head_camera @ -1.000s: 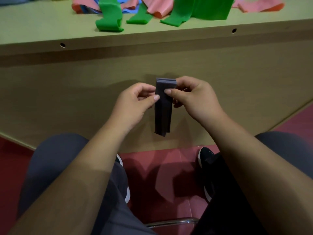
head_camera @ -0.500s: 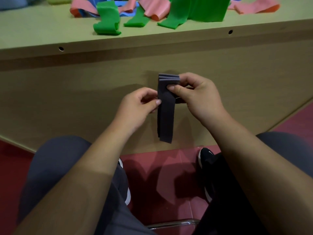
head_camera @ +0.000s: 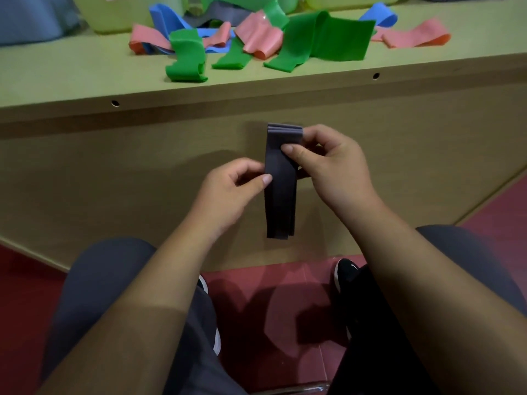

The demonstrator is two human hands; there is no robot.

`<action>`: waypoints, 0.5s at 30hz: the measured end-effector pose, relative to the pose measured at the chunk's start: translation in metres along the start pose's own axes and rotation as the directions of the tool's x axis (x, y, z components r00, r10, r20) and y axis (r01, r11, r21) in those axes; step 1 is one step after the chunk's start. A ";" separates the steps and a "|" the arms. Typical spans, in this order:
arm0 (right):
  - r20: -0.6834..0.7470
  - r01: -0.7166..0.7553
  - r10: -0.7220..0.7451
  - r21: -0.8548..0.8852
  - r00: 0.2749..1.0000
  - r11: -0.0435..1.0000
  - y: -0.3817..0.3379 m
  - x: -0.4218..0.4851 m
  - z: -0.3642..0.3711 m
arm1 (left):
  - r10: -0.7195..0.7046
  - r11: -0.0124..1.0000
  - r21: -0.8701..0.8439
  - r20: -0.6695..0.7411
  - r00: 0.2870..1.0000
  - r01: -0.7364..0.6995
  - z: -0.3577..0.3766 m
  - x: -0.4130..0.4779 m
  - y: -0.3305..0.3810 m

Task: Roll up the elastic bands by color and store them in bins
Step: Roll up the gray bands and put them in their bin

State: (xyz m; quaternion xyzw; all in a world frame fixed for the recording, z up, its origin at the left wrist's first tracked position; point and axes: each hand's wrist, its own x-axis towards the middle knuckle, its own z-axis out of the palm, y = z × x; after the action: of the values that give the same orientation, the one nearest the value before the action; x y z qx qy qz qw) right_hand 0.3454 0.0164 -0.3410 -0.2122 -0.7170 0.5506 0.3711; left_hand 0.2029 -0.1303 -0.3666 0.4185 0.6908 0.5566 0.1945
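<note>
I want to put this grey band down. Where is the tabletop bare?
Bare tabletop lies left of the folded green band, along the near edge. Another patch sits right of the wide green band, nearer than the pink band. Between them bands crowd together.

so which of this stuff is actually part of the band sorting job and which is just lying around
Part of the job:
- dark grey band, pinched by right hand and left hand
- green bands, pink bands and blue bands, loose on the table
- yellow-green bins behind them

Just lying about:
- black shoe
- blue-grey object, far left, unclear
</note>
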 end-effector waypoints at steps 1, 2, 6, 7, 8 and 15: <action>-0.003 0.005 -0.005 -0.001 1.000 1.000 -0.001 -0.001 0.000 | -0.003 1.000 -0.005 -0.001 1.000 0.003 0.000 -0.002 0.001; -0.007 0.009 -0.009 -0.008 1.000 1.000 -0.003 -0.002 0.000 | -0.009 1.000 -0.007 -0.002 1.000 0.009 -0.001 -0.003 0.004; 0.000 0.005 -0.005 0.020 1.000 1.000 -0.016 -0.007 0.001 | -0.028 0.998 -0.061 -0.037 0.999 0.025 -0.003 -0.006 0.021; 0.007 0.005 -0.006 0.046 1.000 0.999 -0.021 -0.008 0.001 | -0.021 0.997 -0.077 -0.050 0.999 0.017 -0.003 -0.006 0.027; 0.011 0.008 -0.009 0.072 1.000 0.997 -0.026 -0.009 0.002 | -0.014 0.996 -0.083 -0.060 0.998 0.009 -0.005 -0.005 0.033; -0.004 0.089 -0.089 0.137 0.996 0.987 -0.055 0.002 0.003 | 0.006 0.998 -0.064 -0.077 0.997 -0.011 -0.019 -0.005 0.077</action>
State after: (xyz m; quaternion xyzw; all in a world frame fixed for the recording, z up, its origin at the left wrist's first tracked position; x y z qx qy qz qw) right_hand 0.3472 -0.0007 -0.2886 -0.1535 -0.6865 0.5817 0.4084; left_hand 0.2199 -0.1436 -0.2905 0.3934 0.6778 0.5949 0.1788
